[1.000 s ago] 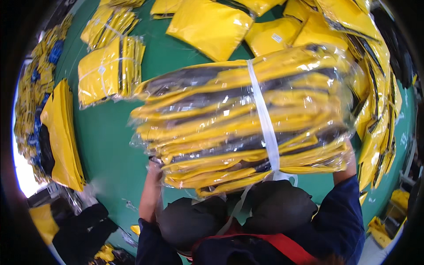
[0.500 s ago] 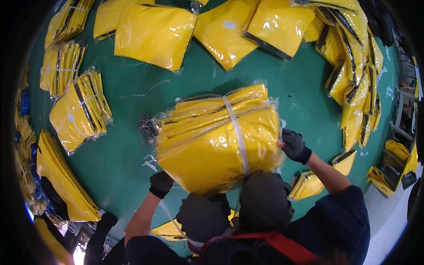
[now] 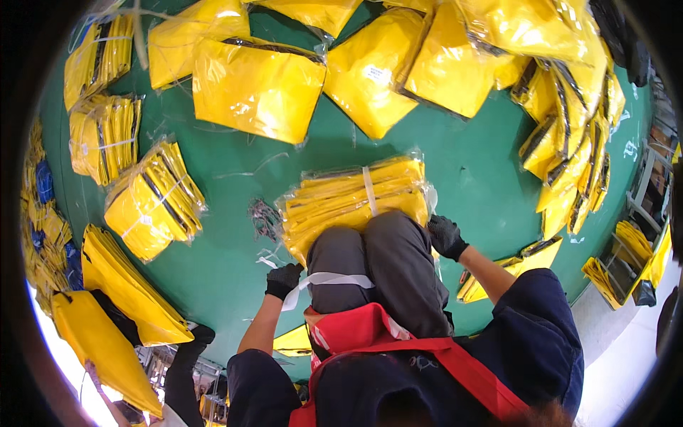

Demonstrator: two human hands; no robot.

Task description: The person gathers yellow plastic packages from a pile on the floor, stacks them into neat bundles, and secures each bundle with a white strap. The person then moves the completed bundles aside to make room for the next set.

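Note:
A thick bundle of yellow bags [image 3: 334, 192] in clear plastic lies in front of me, with a white strap [image 3: 369, 191] across its top. Both my knees [image 3: 366, 249] press on its near side and hide that part. My left hand [image 3: 284, 280], in a dark glove, is closed by the bundle's near left corner; what it holds is hidden. A loose white strap end [image 3: 327, 278] crosses my thigh and passes under that hand. At the bundle's right edge, beside my knee, my gloved right hand [image 3: 447, 238] has its fingers curled on the plastic.
Tangled strings [image 3: 265, 218] lie left of the bundle on the green floor [image 3: 462, 167]. Strapped yellow bundles [image 3: 155, 203] line the left, flat yellow packs [image 3: 260, 89] the far side, and heaped packs [image 3: 569, 149] the right. At lower left, another person's hand [image 3: 91, 371] touches a yellow bag [image 3: 107, 349].
My knees have come further forward onto the bundle, which looks flatter. Both hands stay at its sides. At lower left, a yellow bag and another person's hand have come further into view.

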